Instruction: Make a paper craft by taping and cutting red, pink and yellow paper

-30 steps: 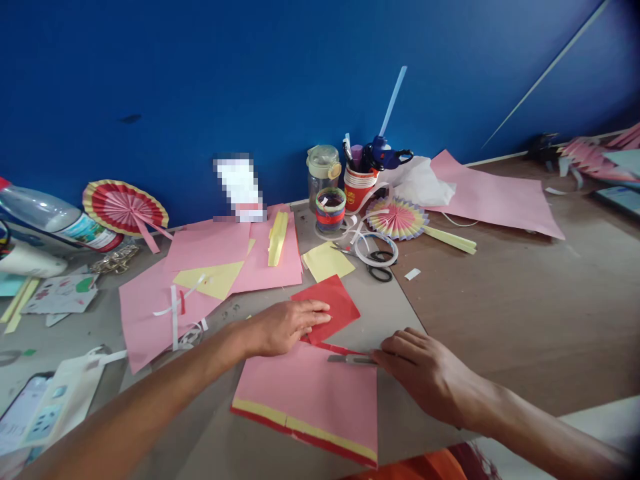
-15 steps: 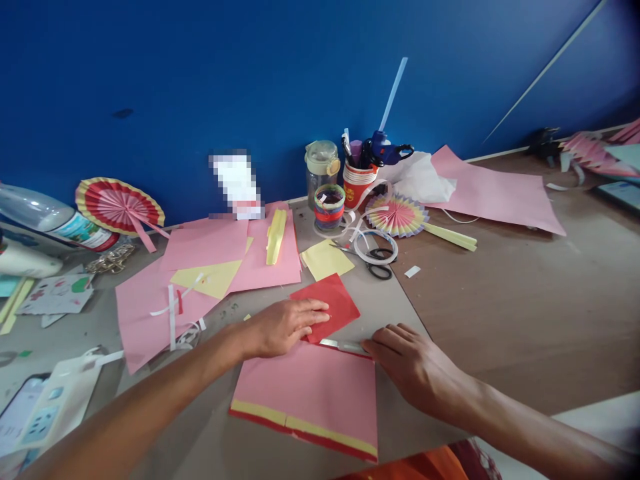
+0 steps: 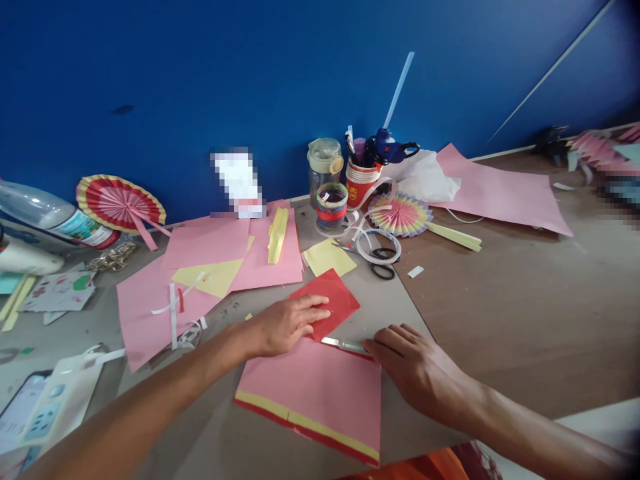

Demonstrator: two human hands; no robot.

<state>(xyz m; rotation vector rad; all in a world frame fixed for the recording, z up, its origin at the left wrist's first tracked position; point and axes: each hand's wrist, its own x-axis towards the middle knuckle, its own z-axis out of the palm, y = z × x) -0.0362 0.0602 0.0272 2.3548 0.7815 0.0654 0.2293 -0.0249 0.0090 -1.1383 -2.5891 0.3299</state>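
My left hand (image 3: 286,327) lies with fingers stretched out on a red paper square (image 3: 337,303), pressing its left part flat. Below it, a pink sheet (image 3: 315,380) carries a yellow and red band along its near edge. My right hand (image 3: 405,353) is closed round the handle of a knife, its silver blade (image 3: 340,344) pointing left. The blade lies along the far edge of the pink sheet, near the lower corner of the red square. A thin red edge shows beneath the blade. The knife's handle is hidden in my fist.
Black scissors (image 3: 383,270), a tape roll (image 3: 360,247) and yellow paper (image 3: 330,259) lie beyond my hands. Behind stand a yarn-wrapped jar (image 3: 331,217) and a red cup (image 3: 357,190). Pink sheets (image 3: 205,243) spread at left; a paper fan (image 3: 400,213) lies at right.
The view has shifted slightly. The blade shows a little more clearly at the pink sheet's far edge; both hands keep nearly the same places.
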